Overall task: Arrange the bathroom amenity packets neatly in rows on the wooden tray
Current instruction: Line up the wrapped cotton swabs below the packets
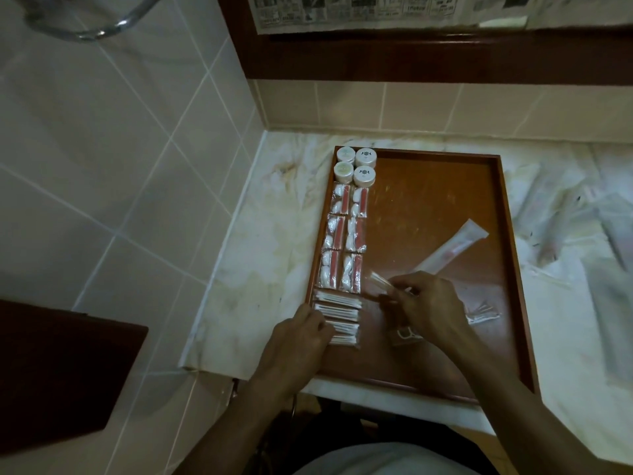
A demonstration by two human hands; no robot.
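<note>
Head view: on the brown wooden tray [493, 234], the right hand [428, 308] pinches a clear cotton-swab packet [382, 282], long side pointing to 10 o'clock. Left hand [294, 341] fingers [320, 323] press flat white swab packets [339, 318] at 7 o'clock.

The scene is dim and warm, with a brownish cast and no strong shadows. The tray [493, 214] floor shows pale, soft reflections near its middle. Motion blur smears the packets on the counter [267, 255] at the right edge and softens the right hand [430, 308]. Wide-angle distortion bends the wall tiles [113, 159] and the tray's sides. The lower corners fall into near darkness.
</note>
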